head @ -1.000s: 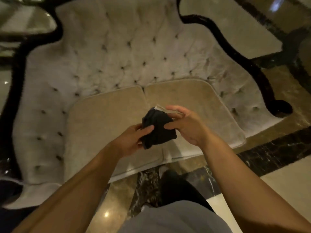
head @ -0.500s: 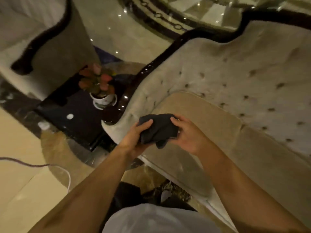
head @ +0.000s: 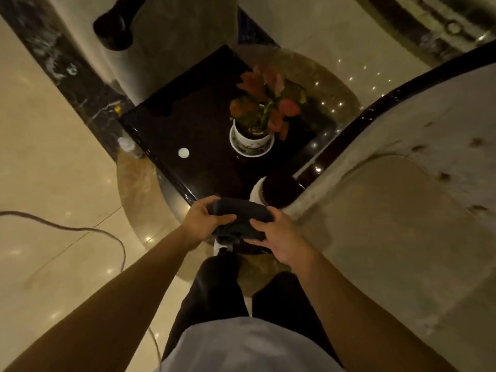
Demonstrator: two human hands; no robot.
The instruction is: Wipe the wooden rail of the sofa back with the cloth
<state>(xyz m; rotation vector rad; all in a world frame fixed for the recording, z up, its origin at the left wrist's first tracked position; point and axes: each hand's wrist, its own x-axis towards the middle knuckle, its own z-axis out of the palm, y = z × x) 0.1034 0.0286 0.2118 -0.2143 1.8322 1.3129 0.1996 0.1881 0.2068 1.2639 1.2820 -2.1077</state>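
Note:
A dark bunched cloth (head: 243,217) is held between both hands in front of me. My left hand (head: 205,224) grips its left side and my right hand (head: 279,238) grips its right side. The cream tufted sofa (head: 402,210) fills the right of the view. Its dark glossy wooden rail (head: 381,110) curves from the upper right down to a rounded arm end (head: 279,187) just beyond the cloth. The hands are a little short of that arm end, not touching the rail.
A black glossy side table (head: 193,135) stands left of the sofa with a potted red-leaved plant (head: 261,114) on it. Another sofa's dark arm (head: 112,28) is at the top. A cable (head: 88,232) lies on the polished floor at left.
My view has swung left, from the sofa's middle to its left arm and the side table. Both hands kept hold of the cloth and now sit near the rail's end.

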